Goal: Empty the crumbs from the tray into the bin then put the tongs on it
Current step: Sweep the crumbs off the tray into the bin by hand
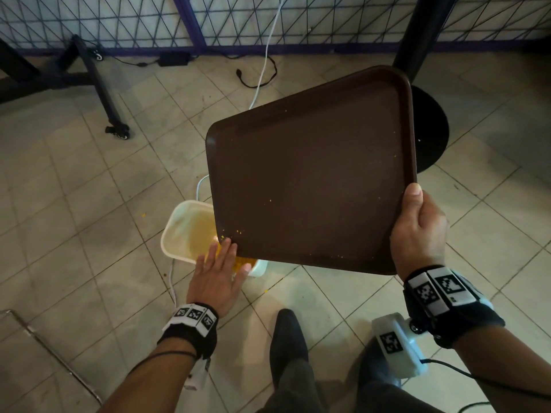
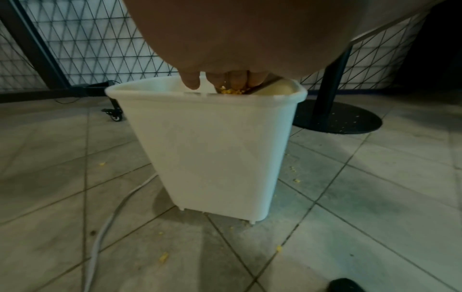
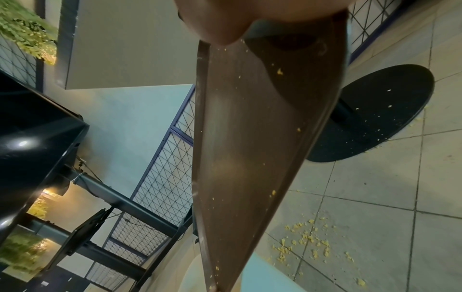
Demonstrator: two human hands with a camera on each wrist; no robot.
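Observation:
A brown tray (image 1: 310, 177) hangs tilted over a white bin (image 1: 182, 231) on the tiled floor, its lower left corner above the bin's mouth. My right hand (image 1: 417, 234) grips the tray's right edge, thumb on top. My left hand (image 1: 220, 269) lies flat with straight fingers at that lower corner, over a heap of yellow crumbs (image 1: 241, 262). In the left wrist view the fingers (image 2: 190, 83) reach into the bin (image 2: 210, 150) beside crumbs (image 2: 232, 91). A few crumbs cling to the tray (image 3: 255, 138) in the right wrist view. No tongs are in view.
A black round table base (image 1: 429, 132) with its post stands behind the tray. Cables (image 1: 262, 70) and a wheeled stand leg (image 1: 117, 131) lie toward a mesh fence at the back. Spilled crumbs (image 3: 310, 243) dot the floor. My shoe (image 1: 287, 338) is below the tray.

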